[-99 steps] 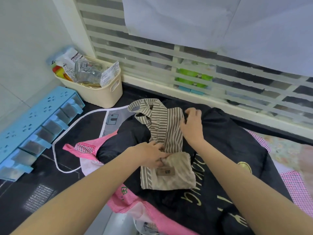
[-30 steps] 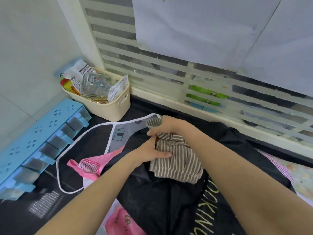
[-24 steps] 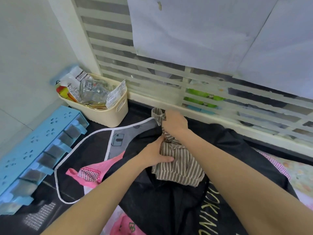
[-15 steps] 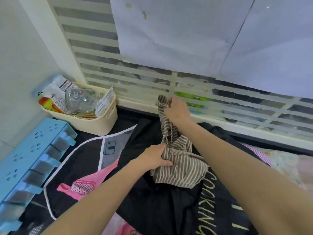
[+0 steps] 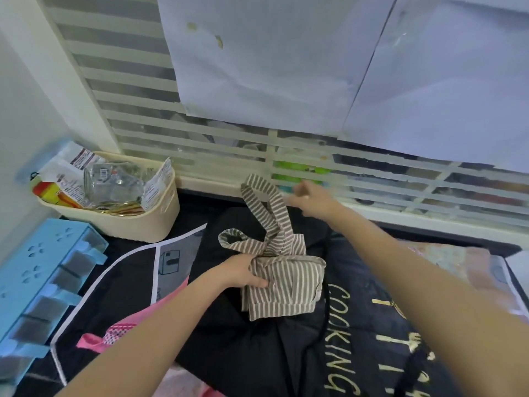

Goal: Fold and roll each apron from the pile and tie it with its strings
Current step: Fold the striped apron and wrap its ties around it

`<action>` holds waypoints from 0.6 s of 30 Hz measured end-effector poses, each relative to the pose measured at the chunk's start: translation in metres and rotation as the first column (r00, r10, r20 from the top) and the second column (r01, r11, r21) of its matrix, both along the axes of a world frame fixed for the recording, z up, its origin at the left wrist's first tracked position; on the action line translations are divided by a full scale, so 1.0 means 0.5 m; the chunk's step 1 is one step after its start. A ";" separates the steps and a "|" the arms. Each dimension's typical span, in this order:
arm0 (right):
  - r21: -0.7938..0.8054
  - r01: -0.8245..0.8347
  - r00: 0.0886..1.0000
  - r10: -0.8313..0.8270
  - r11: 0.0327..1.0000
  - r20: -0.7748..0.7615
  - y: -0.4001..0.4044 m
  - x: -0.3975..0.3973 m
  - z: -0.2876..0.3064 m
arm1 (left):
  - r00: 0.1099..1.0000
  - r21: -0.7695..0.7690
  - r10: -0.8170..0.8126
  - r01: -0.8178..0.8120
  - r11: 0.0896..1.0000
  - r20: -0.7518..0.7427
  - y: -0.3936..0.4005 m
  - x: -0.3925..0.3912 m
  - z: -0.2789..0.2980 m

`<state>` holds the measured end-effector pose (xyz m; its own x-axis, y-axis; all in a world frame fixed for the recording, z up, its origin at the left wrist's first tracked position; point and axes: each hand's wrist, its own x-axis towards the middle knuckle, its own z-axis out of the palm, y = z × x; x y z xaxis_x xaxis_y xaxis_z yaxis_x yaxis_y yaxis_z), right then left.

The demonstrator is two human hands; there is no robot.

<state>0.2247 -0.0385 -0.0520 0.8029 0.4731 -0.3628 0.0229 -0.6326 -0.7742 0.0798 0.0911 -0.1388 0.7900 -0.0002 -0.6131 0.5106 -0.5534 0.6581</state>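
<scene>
Soft even light, faint shadows — right hand (image 5: 310,200) motion-blurred, edges bowed

black apron (image 5: 252,353) | gold txt "COOKING" | other txt unreadable

A home kitchen counter, seen from above a dark stone worktop (image 5: 186,202) that runs up to a window with frosted horizontal bands (image 5: 217,147), its upper panes covered by taped sheets of white paper (image 5: 266,67). Left of the window, against the pale tiled wall (image 5: 25,110), a cream plastic basket (image 5: 134,222) holds food packets and crinkled wrappers; nearer than the basket lies a blue plastic rack (image 5: 43,276). Below the window, aprons cover the worktop, a black one printed "COOKING" (image 5: 339,333) on top.
</scene>
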 end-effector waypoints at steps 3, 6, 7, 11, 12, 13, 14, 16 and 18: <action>-0.296 -0.264 0.965 0.247 0.918 -0.092 -0.052 -0.015 -0.089 | 0.998 -0.067 0.057 -0.057 0.996 -0.011 0.004 0.003 0.006; -0.321 -0.344 0.937 0.343 0.882 -0.062 -0.060 -0.029 -0.138 | 0.957 -0.321 0.258 -0.289 0.902 -0.135 0.005 0.012 0.012; -0.282 -0.313 0.946 0.324 0.907 -0.011 -0.055 -0.033 -0.141 | 0.924 -0.379 0.338 -0.381 0.844 -0.176 0.000 0.016 0.018; -0.243 -0.302 0.945 0.324 0.922 0.054 -0.041 -0.046 -0.143 | 0.870 -0.278 0.489 -0.487 0.828 -0.065 -0.027 0.030 0.010; -0.250 -0.288 0.949 0.311 0.924 0.054 -0.045 -0.044 -0.141 | 0.871 -0.225 0.492 -0.481 0.847 -0.011 -0.032 0.033 0.006; -0.253 -0.287 0.953 0.301 0.924 0.018 -0.049 -0.041 -0.140 | 0.872 -0.194 0.488 -0.474 0.859 0.031 -0.034 0.032 0.003; -0.249 -0.300 0.953 0.297 0.921 -0.052 -0.054 -0.035 -0.139 | 0.877 -0.165 0.477 -0.462 0.871 0.065 -0.033 0.033 -0.003; -0.247 -0.346 0.931 0.299 0.905 -0.210 -0.063 -0.026 -0.132 | 0.885 -0.099 0.448 -0.438 0.894 0.127 -0.032 0.033 -0.011; -0.231 -0.361 0.900 0.273 0.904 -0.339 -0.068 -0.018 -0.127 | 0.899 -0.029 0.392 -0.395 0.918 0.194 -0.027 0.036 -0.012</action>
<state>0.2157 -0.0726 -0.1157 0.4637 0.5266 -0.7125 0.0602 -0.8210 -0.5677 0.0977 0.0777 -0.1449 0.8268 0.3409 -0.4475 0.5523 -0.3413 0.7605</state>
